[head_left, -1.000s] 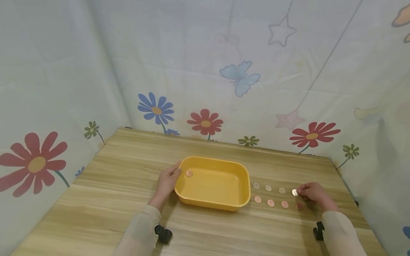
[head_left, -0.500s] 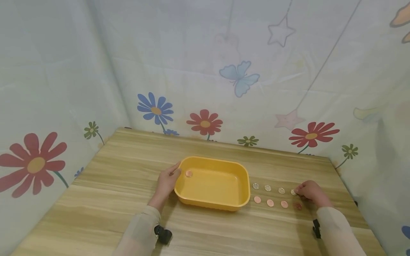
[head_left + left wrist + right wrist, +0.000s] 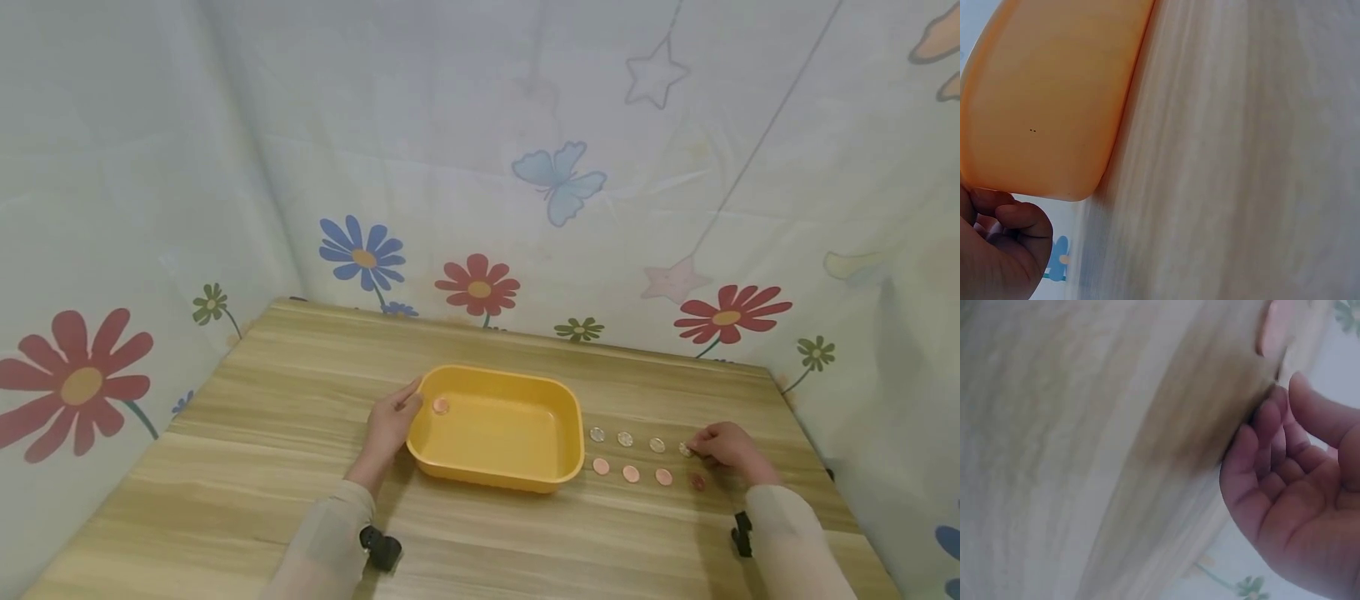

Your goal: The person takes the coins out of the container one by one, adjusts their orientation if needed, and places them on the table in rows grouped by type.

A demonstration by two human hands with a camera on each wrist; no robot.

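Observation:
My left hand (image 3: 386, 429) grips the left end of a yellow plastic tray (image 3: 491, 482); its curled fingers (image 3: 1025, 219) show at the tray's corner in the left wrist view. One copper-coloured coin (image 3: 440, 406) lies inside the tray near that end. To the right of the tray, my right hand (image 3: 727, 450) pinches at the edge of the silver-coloured coin (image 3: 685, 448) at the right end of the back row. In the right wrist view its thumb (image 3: 1316, 409) and index finger are close together right at the tabletop, and the hand partly hides that coin.
Several silver-coloured coins (image 3: 625, 438) form the back row on the wooden table (image 3: 247, 467). A front row of copper-coloured coins (image 3: 631, 474) runs parallel; a darker coin (image 3: 698, 482) ends it beside the right hand. Flower-patterned cloth (image 3: 480, 167) stands behind the table.
My right hand has shifted slightly left, and the end silver-coloured coin has slid a little towards its row. My left hand keeps its hold on the tray.

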